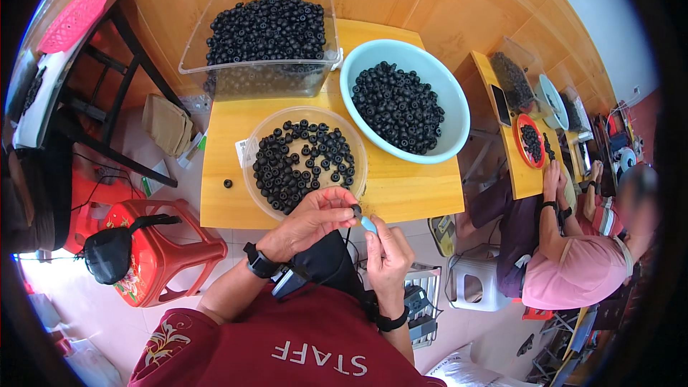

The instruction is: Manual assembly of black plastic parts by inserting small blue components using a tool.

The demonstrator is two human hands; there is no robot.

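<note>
Between the thumb and fingers of my left hand [319,218] is a small round black part [356,211]. My right hand [389,254] grips a small tool with a light blue handle [368,224], its end up against that part; the tip is too small to make out. Both hands are just over the near edge of the wooden table [401,197]. Right behind them stands a shallow clear round tub [362,172] holding several loose black parts [279,165] of the same kind, with bare patches of its bottom showing.
A light blue basin [459,129] and a clear rectangular bin [269,82], both full of black parts, stand farther back. One loose part [228,183] lies left of the tub. A red stool [168,258] is at left; a person in pink [580,272] works at a table at right.
</note>
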